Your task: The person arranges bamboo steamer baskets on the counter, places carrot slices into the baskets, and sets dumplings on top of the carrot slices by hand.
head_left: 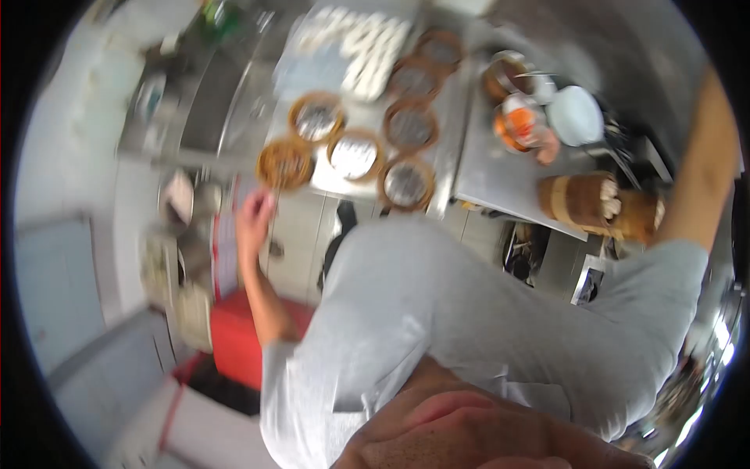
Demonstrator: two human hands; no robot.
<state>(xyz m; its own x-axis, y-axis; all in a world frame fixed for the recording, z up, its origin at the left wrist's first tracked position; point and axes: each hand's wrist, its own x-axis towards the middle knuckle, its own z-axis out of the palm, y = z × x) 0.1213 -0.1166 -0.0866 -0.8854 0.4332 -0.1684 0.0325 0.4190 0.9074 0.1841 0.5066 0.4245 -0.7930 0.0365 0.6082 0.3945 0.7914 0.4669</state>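
Seven round baskets (387, 126) laid out on left table (448, 160), fill unclear; white pieces (367, 66) on far tray (301, 78). Left hand (256, 211) by leftmost basket (264, 163), can't tell grip; right hand off-frame.

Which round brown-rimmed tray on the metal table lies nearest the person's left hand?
The front-left tray, just beyond the left hand and brownish inside; the other trays lie farther off, paler inside.

No lettering, label, brand, number or sign can be read anywhere in this blurred view, including on the orange-and-white package (519, 123) that stands on the right-hand steel tabletop (488, 168).
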